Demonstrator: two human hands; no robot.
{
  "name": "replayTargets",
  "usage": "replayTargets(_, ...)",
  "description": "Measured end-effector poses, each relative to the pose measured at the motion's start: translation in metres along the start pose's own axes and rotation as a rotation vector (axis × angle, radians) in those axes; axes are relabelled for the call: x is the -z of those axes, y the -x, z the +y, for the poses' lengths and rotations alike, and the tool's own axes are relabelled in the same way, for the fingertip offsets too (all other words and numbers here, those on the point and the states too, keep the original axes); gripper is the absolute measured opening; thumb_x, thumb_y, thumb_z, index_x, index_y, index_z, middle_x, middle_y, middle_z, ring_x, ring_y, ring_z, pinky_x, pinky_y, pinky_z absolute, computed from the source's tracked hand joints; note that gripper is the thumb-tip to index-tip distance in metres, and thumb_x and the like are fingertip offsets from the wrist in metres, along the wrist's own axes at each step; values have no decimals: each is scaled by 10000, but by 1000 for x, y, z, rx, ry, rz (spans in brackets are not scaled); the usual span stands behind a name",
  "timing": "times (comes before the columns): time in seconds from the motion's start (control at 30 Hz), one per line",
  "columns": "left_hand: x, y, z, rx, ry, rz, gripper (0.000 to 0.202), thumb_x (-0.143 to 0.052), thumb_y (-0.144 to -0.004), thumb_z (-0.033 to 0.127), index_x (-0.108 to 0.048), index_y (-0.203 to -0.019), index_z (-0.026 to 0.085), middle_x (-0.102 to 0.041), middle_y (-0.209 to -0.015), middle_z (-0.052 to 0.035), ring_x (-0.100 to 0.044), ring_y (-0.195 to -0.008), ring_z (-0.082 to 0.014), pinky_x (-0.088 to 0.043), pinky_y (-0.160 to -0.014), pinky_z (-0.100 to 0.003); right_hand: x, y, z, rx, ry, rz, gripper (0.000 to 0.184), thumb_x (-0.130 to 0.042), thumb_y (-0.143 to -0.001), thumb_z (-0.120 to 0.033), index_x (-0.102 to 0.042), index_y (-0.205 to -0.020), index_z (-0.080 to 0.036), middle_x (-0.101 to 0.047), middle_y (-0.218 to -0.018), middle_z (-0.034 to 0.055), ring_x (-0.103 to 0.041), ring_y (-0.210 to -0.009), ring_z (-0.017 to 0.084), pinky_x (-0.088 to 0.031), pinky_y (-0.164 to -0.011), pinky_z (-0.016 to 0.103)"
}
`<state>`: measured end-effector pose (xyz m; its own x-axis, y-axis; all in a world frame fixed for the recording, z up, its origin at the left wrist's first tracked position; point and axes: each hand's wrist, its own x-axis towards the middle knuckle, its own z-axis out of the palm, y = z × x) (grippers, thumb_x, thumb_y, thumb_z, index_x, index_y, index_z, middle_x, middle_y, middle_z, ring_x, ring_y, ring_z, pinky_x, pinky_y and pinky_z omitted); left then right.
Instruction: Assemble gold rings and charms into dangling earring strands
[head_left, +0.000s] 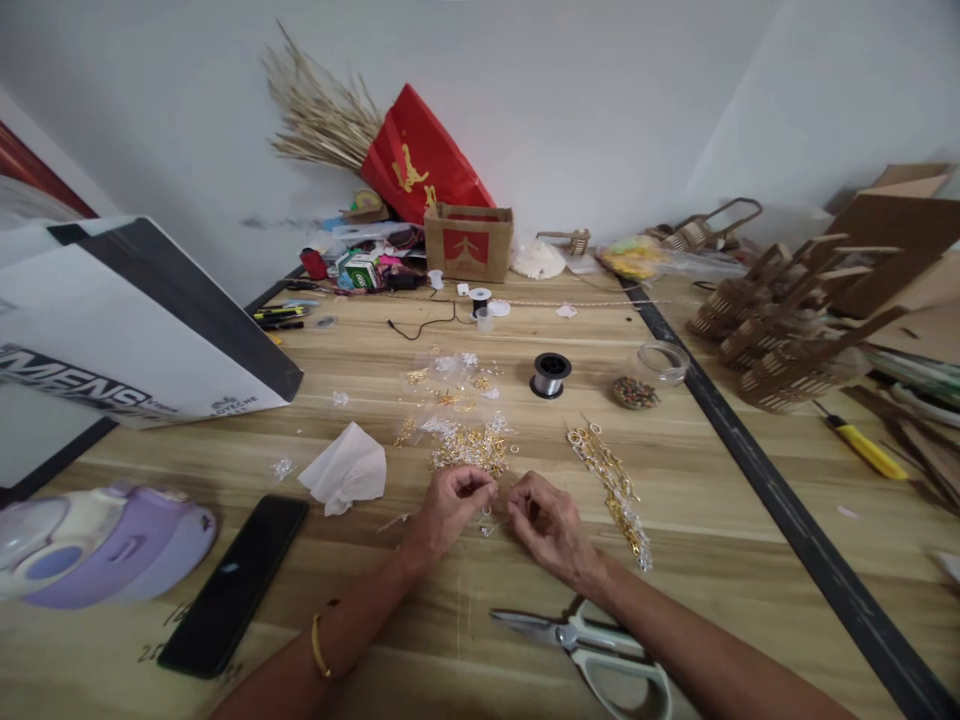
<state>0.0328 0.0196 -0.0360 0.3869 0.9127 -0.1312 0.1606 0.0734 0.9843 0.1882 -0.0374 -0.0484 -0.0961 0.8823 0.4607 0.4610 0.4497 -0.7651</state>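
My left hand is closed in a pinch, thumb against fingers; what it grips is too small to make out. Close on its right, my right hand also curls shut at the fingertips, its contents hidden. A few small silvery rings and bits lie on the table between and below the hands. Just beyond them spreads a pile of gold and silver jewelry pieces. Strands of gold and silver chain-like pieces lie to the right. A spool of thin clear or silvery line stands farther back.
Scissors lie near my right forearm. At left are a black phone, a crumpled tissue, a purple-and-white bottle and a large white box. A bead jar and small woven baskets stand at right.
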Motion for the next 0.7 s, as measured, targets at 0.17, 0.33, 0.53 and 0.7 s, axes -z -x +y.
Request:
replayTargets(0.17,-2,2,1,-15,-45,17,121,-619,-674,233,-623,-650,114,-592,-600,-12,-507,-575,-107,-393,-558,-206,0,-1,-2,4,3,-7,84,-492,-820,-164,-500,-740,-188,-501,-649,1,-464,-554,110,-349,-486,219)
replayTargets(0.33,-2,3,1,-47,-98,18,114,-607,-682,220,-629,-658,110,-602,-610,-20,-513,-578,-106,-398,-548,-195,-1,0,2,13,9,3,76,-495,-822,-160,-499,-750,-183,-498,-642,-6,-451,-534,97,-341,-467,205)
replayTargets(0.53,-3,4,4,-50,-114,-1,127,-601,-692,225,-637,-655,110,-608,-610,-24,-521,-580,-106,-404,-546,-189,-2,1,3,9,3,6,80,-506,-822,-163,-498,-745,-184,-499,-636,-8,-449,-524,92,-338,-460,200)
replayTargets(0.7,-3,4,4,-36,-85,-7,129,-606,-685,232,-642,-669,109,-611,-609,-21,-529,-581,-107,-409,-555,-192,-3,0,2,6,4,3,85,-502,-825,-155,-497,-744,-183,-494,-632,-11,-447,-525,91,-338,-466,196)
